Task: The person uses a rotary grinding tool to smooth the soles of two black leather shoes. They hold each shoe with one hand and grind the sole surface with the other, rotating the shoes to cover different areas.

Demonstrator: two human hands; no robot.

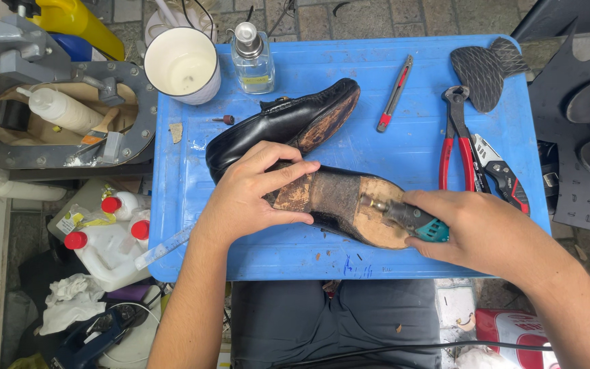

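Left hand [250, 195] spread over the heel end of the upturned shoe [339, 205], fingers curled around it, thumb along the near edge, pinning it sole-up on the blue tray [308, 256]. Right hand [483, 229] closed around one teal-and-grey rotary tool [408, 219], its metal tip touching the pale forepart of that sole. Two black shoes in all: the held one near the tray's front edge, the second shoe [288, 123] lying on its side just behind it, toward the tray's middle. At the tray's back-left corner, one white cup [182, 65] and beside it one clear pump bottle [253, 61]. Toward the tray's back centre, one red-and-grey utility knife [395, 94]. On the tray's right side, one pair of red-handled pincers [455, 137] and one folding knife [500, 171] just beside them; at the back-right corner, two dark rubber sole pieces [486, 68], overlapping. Left of the tray, three red-capped white bottles [107, 232] clustered together.
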